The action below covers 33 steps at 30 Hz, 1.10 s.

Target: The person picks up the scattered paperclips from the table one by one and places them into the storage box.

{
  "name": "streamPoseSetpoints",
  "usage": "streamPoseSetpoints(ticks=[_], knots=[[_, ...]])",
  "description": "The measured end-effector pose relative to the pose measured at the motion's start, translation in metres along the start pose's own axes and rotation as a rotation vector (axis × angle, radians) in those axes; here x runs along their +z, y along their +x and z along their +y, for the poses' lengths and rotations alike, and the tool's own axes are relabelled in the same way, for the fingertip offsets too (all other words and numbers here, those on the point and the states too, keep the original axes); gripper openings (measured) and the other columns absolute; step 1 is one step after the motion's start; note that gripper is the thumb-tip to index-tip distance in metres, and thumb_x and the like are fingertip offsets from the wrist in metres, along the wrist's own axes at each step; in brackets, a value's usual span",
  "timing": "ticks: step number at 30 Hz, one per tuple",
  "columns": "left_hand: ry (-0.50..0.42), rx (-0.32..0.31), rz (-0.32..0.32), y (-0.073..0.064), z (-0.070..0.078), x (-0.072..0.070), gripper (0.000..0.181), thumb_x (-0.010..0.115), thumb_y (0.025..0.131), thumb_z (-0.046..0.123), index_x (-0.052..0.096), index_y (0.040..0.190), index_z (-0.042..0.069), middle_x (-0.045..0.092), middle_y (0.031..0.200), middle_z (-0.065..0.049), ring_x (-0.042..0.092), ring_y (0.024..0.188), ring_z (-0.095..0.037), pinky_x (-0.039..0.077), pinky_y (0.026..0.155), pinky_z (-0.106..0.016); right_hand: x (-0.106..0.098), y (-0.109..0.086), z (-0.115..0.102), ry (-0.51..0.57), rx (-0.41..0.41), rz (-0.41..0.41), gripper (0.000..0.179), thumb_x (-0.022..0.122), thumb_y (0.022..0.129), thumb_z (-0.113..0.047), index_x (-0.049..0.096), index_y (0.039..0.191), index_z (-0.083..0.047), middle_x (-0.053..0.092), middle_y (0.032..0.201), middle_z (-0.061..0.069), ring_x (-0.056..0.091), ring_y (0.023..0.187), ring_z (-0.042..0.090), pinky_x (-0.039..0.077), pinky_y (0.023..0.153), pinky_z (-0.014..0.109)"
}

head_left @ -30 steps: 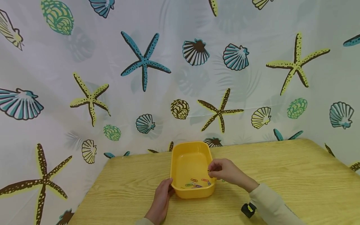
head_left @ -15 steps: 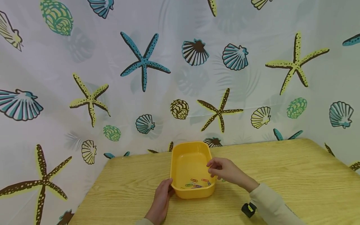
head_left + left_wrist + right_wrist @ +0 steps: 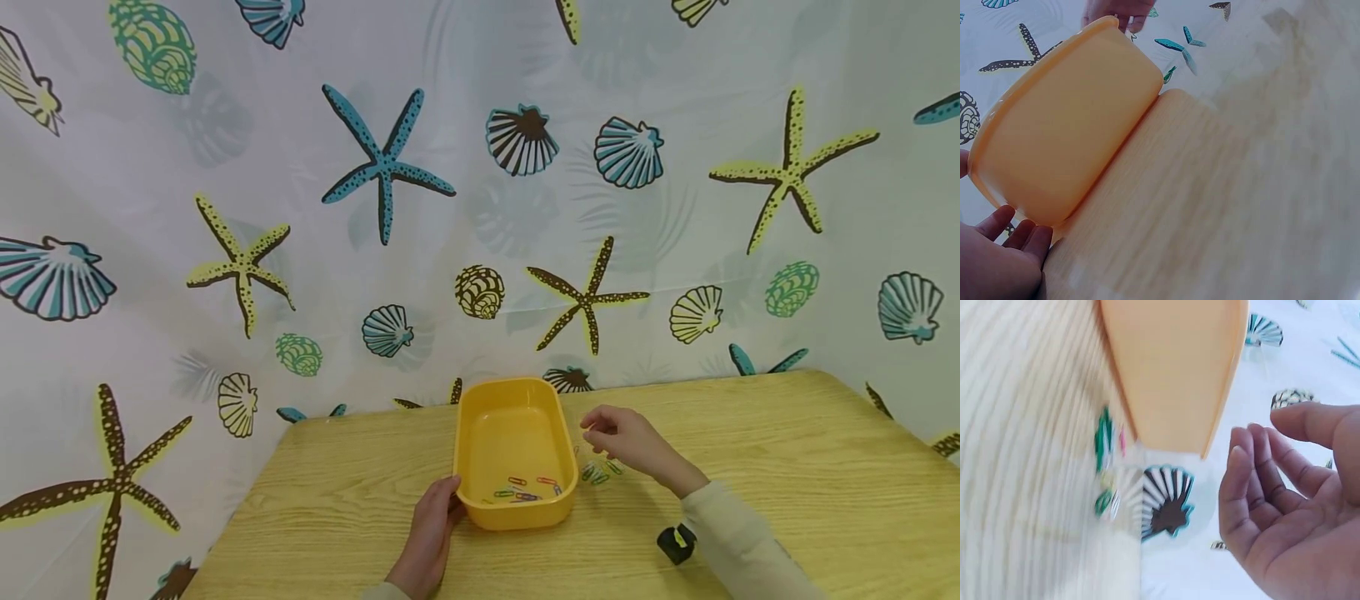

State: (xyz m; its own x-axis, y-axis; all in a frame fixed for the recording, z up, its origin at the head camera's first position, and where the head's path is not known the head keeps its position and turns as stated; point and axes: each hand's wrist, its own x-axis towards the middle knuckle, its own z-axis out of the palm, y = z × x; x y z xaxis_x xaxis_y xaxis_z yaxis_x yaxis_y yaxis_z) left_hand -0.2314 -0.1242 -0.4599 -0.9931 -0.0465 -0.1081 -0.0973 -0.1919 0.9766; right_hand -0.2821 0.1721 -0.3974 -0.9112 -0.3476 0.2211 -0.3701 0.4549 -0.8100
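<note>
A yellow plastic tray (image 3: 517, 518) stands on the table, with several coloured paper clips (image 3: 527, 497) lying loose at its near end. At the tray's near left corner, my left hand (image 3: 429, 530) holds it, thumb up at the rim and fingers against the outer wall (image 3: 1066, 125). To the right of the tray, my right hand (image 3: 630, 442) hovers with loosely bent fingers and nothing visible between thumb and fingertips (image 3: 1241, 456). Below it, several green and pale paper clips (image 3: 596, 473) lie on the table; they look blurred in the right wrist view.
The wood-grain table (image 3: 345, 500) extends on both sides of the tray. A white curtain (image 3: 450, 208) printed with shells and starfish hangs behind it. A small black device (image 3: 677, 543) with a yellow patch is by the right wrist.
From above the tray's right rim, my right hand has moved right, over the loose clips; the small dark item seen at its fingertips is gone. The left hand and tray have stayed put.
</note>
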Motion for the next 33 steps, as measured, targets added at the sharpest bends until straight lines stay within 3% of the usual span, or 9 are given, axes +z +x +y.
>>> streamPoseSetpoints(ticks=[7,11,16,27,33], knots=[[0.001,-0.009,-0.002,0.002,0.0,0.0,0.048,0.047,0.102,0.029,0.045,0.13,-0.01,0.049,0.129,-0.02,0.049,0.116,-0.028,0.041,0.102,-0.043,-0.018,-0.002,0.016,-0.034,0.138,-0.033,0.021,0.06,0.094,-0.01,0.061,0.105,0.007,0.065,0.092,0.014,0.059,0.08,0.027,0.052,0.071,0.039],[0.006,-0.009,-0.006,0.002,-0.001,0.0,0.05,0.046,0.102,0.03,0.044,0.131,-0.011,0.048,0.131,-0.021,0.048,0.118,-0.029,0.041,0.102,-0.044,-0.021,-0.002,0.02,-0.02,0.195,-0.062,0.021,0.061,0.094,-0.011,0.06,0.105,0.006,0.064,0.091,0.013,0.058,0.079,0.026,0.051,0.069,0.04],[0.011,-0.011,-0.003,0.002,0.0,0.0,0.049,0.046,0.102,0.029,0.044,0.131,-0.01,0.048,0.132,-0.022,0.048,0.118,-0.03,0.041,0.102,-0.044,-0.021,-0.003,0.029,-0.053,0.275,-0.089,0.02,0.063,0.091,-0.01,0.059,0.102,0.006,0.06,0.086,0.008,0.056,0.074,0.021,0.05,0.064,0.034],[0.008,-0.01,0.013,0.001,0.0,0.001,0.049,0.046,0.102,0.029,0.043,0.13,-0.011,0.048,0.131,-0.022,0.049,0.117,-0.029,0.042,0.101,-0.043,-0.015,0.0,0.041,-0.105,0.337,-0.106,0.018,0.068,0.086,-0.012,0.059,0.096,0.0,0.048,0.062,0.001,0.031,0.047,0.009,0.031,0.046,0.022],[0.003,0.001,0.008,0.001,0.0,0.002,0.048,0.046,0.102,0.027,0.042,0.131,-0.012,0.048,0.131,-0.023,0.048,0.117,-0.03,0.041,0.102,-0.044,-0.014,0.003,0.04,-0.152,0.391,-0.11,0.017,0.07,0.085,-0.013,0.057,0.089,-0.002,0.045,0.059,0.0,0.034,0.048,0.01,0.033,0.047,0.021]])
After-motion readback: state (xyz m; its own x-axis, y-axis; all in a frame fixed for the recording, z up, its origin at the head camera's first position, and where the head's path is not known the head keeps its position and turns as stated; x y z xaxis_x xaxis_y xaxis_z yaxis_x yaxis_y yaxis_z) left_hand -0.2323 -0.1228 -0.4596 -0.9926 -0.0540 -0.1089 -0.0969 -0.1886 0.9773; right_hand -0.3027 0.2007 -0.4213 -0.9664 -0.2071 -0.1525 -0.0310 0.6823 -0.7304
